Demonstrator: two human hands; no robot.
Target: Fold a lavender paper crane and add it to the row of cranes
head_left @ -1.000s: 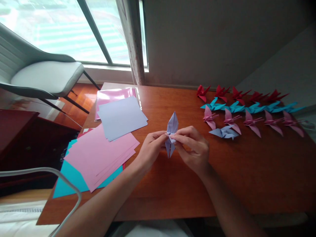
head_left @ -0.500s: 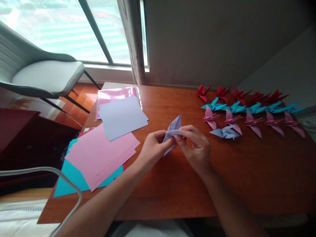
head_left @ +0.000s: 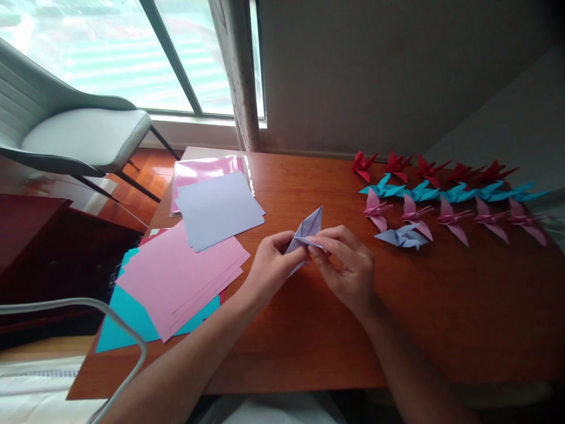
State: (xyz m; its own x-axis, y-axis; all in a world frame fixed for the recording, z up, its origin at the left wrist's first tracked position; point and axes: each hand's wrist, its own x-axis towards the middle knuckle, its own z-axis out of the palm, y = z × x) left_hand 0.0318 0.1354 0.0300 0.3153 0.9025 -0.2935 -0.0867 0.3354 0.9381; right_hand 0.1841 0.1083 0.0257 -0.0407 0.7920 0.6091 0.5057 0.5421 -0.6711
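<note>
A half-folded lavender paper piece is held above the wooden table, tilted with its long point up and to the right. My left hand pinches its lower left part. My right hand pinches its right side, fingers curled round the fold. Both hands touch at the paper. A finished lavender crane lies to the right of my right hand.
Rows of red cranes, blue cranes and pink cranes line the table's far right. Stacks of lavender sheets, pink sheets and blue sheets lie at the left. A grey chair stands by the window.
The lavender piece has swung from upright to tilted, its point now up to the right. Both hands shifted slightly left and kept their pinch on it.
</note>
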